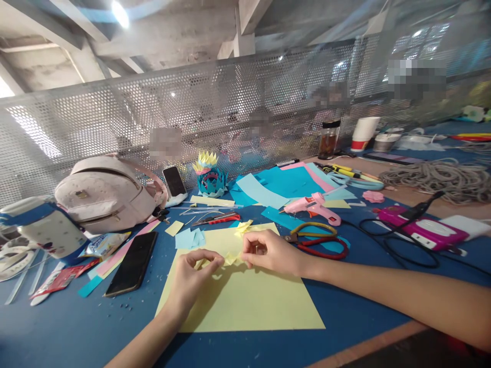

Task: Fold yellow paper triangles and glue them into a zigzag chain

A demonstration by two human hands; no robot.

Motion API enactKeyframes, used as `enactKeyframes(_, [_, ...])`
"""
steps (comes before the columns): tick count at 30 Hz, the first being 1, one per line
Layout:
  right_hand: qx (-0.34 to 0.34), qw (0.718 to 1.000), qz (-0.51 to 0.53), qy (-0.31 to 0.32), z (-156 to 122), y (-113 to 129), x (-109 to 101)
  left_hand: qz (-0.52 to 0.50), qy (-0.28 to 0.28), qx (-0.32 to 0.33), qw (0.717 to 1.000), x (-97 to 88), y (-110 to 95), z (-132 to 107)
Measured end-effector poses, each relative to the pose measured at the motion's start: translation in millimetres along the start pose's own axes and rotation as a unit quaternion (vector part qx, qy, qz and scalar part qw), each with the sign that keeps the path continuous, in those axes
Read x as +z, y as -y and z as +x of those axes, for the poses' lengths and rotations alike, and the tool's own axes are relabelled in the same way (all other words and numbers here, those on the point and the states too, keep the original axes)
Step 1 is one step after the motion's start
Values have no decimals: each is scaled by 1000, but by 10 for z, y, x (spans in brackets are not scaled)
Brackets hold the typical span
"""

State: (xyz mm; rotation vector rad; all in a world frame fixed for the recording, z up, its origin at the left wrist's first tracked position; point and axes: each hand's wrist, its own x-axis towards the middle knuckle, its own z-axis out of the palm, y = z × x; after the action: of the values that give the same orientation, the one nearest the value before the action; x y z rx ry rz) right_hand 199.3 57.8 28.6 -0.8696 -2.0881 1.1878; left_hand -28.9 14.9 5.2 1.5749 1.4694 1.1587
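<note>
Pinching one yellow strip [232, 259], partly hidden, with left hand [197, 268] and right hand [266, 251], both nearly closed; having one scissors [303, 234] beside the right.

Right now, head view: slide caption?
Left hand and right hand hold folded yellow paper over a pale-yellow sheet, pink glue gun nearby.

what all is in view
table: one, blue, beneath
screen: one, grey, back
backpack: one, pale pink, left
phones: two, black, left
tumbler: one, blue-white, left
paper flower: one, multicoloured, back
bottle: one, brownish, back
glue gun: one, pink, right
scissors: one, red-yellow, right
power strip: one, magenta, right
rope: one pile, grey, right
papers: many, mixed, scattered
sheet: one, yellow, under hands
folded paper: several, yellow, centre
left hand: one, bare, centre
right hand: one, bare, centre
</note>
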Motion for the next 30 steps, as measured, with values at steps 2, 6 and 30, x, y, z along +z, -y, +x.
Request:
enactKeyframes(2, [2, 1000, 8, 2, 0, -3, -1, 7, 9, 9, 1000, -2, -11, -1])
enactKeyframes(6, [13, 999, 29, 8, 8, -26, 8, 65, 16, 40, 997, -11, -68, -15])
enactKeyframes(30, [33, 997, 49, 45, -28, 15, 109, 55, 49, 18, 997, 50, -145, 2])
